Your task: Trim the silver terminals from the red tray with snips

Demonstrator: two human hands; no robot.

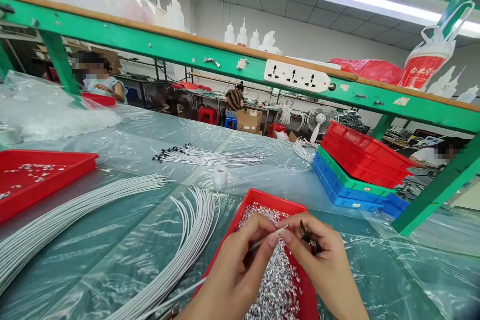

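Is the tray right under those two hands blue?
No, the tray beneath the left hand and right hand is red.

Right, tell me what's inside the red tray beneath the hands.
The red tray holds a heap of small, shiny silvery pieces. The left hand and right hand block part of the view, so what lies behind them is hidden, like the floor beneath the heap.

Smooth cable point(282, 230); shiny metallic bits point(275, 280); glossy plastic sheeting point(112, 245).
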